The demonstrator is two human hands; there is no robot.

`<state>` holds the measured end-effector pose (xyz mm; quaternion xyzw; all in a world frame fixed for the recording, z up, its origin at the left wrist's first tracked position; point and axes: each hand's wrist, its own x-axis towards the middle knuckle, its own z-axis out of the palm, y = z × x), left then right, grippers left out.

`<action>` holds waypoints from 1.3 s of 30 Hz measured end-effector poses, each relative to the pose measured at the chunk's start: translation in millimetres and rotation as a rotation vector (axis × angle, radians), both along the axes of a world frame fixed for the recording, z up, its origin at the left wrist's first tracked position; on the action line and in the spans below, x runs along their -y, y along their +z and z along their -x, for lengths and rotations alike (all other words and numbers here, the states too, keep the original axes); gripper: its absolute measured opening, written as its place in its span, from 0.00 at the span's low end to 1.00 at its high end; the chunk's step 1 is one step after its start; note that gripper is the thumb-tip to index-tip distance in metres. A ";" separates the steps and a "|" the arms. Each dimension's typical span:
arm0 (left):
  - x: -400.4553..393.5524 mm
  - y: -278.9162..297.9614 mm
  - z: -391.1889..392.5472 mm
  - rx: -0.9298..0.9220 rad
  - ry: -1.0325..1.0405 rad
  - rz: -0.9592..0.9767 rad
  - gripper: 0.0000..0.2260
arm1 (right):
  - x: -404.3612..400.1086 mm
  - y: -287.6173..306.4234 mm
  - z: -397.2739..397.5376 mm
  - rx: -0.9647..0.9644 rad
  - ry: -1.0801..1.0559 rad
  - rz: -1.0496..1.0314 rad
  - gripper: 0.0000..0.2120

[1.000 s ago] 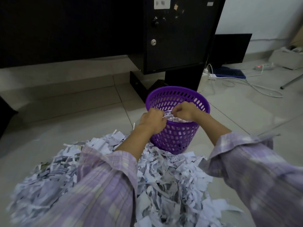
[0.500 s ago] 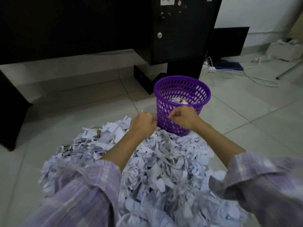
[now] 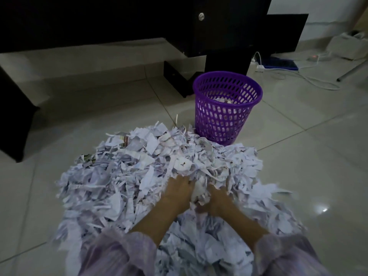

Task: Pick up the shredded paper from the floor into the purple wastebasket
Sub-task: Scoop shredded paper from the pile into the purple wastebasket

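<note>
Paper (image 3: 139,176): shredded, heaped on the floor (image 3: 298,156), its far edge touching the basket (image 3: 227,108). Left hand (image 3: 178,191) and right hand (image 3: 218,198) lay side by side, pushed into the near middle of the heap; fingers buried in shreds, so whether they gripped could not be told. Basket: purple, upright, a few shreds inside. Step judged: gathering a handful. Advice: scoop from both sides, squeeze the shreds tight, carry low over the rim. Floor: pale glossy tile. Room: dim; dark cabinet (image 3: 219,26) behind; white cables (image 3: 298,76) far right.
</note>
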<state>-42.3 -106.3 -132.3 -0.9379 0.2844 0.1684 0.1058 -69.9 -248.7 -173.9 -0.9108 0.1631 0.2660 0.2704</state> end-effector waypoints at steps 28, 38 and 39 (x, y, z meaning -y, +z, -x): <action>-14.1 28.5 -32.5 -0.002 0.525 1.090 0.19 | 25.1 52.3 -4.7 0.171 -0.135 -0.742 0.27; -13.1 38.7 -29.9 -0.120 0.646 1.091 0.20 | 14.6 37.1 -9.0 0.226 0.048 -0.511 0.12; -15.3 40.3 -30.9 -0.121 0.670 1.101 0.20 | 18.0 36.1 -9.8 0.218 0.050 -0.453 0.07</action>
